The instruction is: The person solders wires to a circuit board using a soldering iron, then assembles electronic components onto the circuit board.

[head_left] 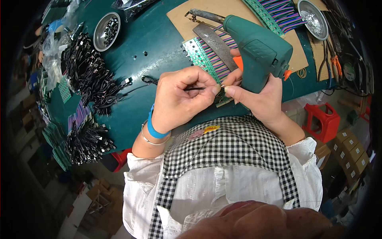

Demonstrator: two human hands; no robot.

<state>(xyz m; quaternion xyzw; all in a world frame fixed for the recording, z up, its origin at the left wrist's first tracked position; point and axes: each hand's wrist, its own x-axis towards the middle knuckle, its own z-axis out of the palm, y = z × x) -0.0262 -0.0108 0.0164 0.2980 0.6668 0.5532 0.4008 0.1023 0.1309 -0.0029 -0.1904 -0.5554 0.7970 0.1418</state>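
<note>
My left hand is closed in a pinch on the end of a thin black cable. My right hand holds a green soldering gun with an orange trigger; its metal nose points up and left. The right thumb and fingertips also meet the left fingertips at the cable's end, where the fine wires are partly hidden. Just beyond the hands lies a green circuit board panel with rows of coloured wires. A curved metal bar rests across those wires.
Bundled black USB cables cover the table's left side. A metal bowl of small black parts stands far left, another bowl far right. More wired boards lie on brown cardboard. Orange-handled pliers lie right; a red stool stands below.
</note>
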